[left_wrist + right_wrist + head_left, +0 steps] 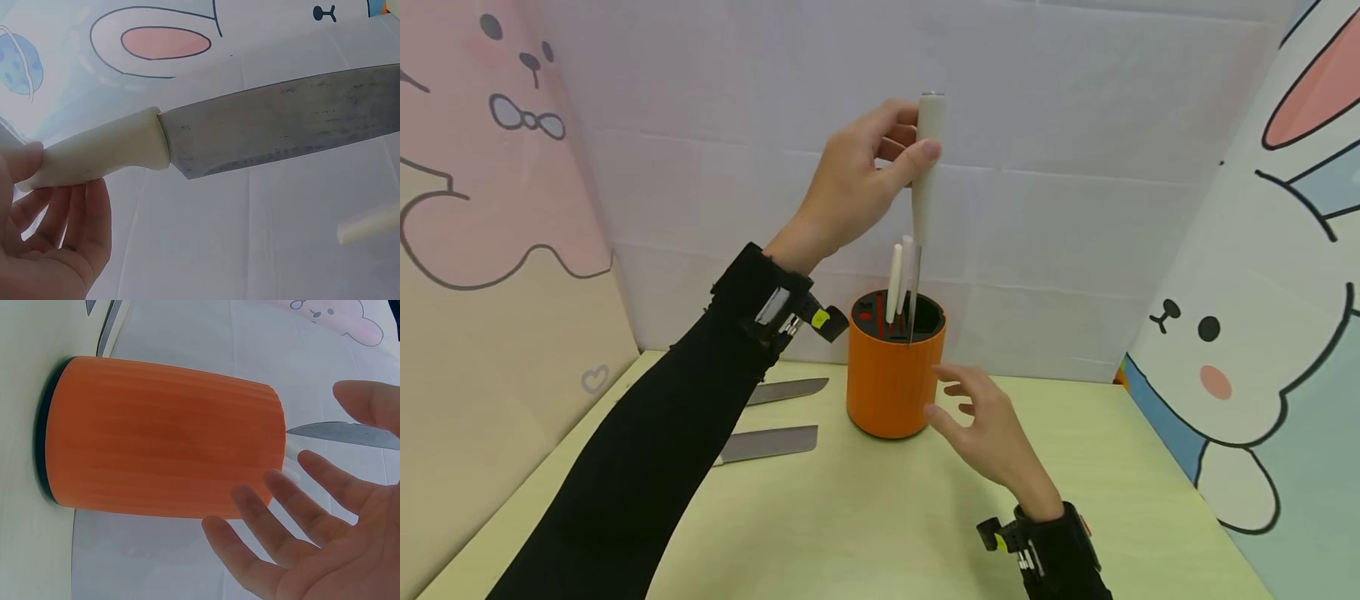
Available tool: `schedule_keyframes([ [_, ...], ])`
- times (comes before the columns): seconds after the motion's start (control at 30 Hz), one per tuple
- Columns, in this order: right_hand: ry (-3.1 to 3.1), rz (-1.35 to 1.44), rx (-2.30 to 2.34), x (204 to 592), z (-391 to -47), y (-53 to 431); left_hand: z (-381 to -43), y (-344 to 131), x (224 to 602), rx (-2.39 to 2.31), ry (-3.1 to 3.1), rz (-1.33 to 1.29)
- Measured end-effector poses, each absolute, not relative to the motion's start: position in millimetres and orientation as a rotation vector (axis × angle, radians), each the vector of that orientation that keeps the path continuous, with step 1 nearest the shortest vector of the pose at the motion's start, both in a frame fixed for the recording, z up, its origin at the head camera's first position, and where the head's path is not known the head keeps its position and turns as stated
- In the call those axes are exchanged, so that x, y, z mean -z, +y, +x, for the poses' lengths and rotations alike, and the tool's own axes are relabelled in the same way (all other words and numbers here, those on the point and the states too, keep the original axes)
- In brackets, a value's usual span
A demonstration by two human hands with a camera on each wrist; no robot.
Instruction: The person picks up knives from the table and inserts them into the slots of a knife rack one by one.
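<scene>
My left hand (868,171) grips a large knife by its cream handle (929,171), thumb on one side and fingers on the other. Its broad steel blade (275,122) hangs point down, the tip right at the top of the orange knife block (891,383). In the black slotted top (868,312) stand two slimmer white-handled utensils (896,279). Beside the block, to its right, my right hand (988,425) is held with fingers spread and relaxed. The right wrist view shows the same fingers (250,506) overlapping the upper part of the block, holding nothing.
Two more knives lie on the pale table left of the block: a narrow pointed blade (790,390) and a broad cleaver-like blade (771,443), their handles mostly behind my left sleeve (677,400). A white wall (1045,208) stands close behind, with cartoon-printed panels (1247,333) at both sides.
</scene>
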State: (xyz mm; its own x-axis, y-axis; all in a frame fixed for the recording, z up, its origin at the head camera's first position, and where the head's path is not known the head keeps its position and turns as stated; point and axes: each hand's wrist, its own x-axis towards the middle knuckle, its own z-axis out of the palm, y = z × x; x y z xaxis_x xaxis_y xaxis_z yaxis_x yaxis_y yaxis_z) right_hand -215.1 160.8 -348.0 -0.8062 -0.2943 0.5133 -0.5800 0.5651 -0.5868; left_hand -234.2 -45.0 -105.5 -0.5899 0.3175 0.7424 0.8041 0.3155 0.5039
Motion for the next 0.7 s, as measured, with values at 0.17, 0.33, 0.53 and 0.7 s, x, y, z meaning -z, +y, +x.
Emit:
schedule_keyframes([
  [0.17, -2.437, 0.718, -1.103, 349, -215, 159, -237, -47, 102, 1.25, -2.062, -0.964],
  [0.33, -2.437, 0.722, -1.104, 349, -216, 160, -254, -48, 102, 1.228, -2.044, -0.978],
  [0.53, -2.434, 0.718, -1.109, 349, -214, 160, -293, -47, 114, 1.198, -2.088, -0.989],
  [0.7, -2.422, 0.718, -1.117, 349, -214, 160, -310, -50, 126, 1.156, -2.125, -0.986],
])
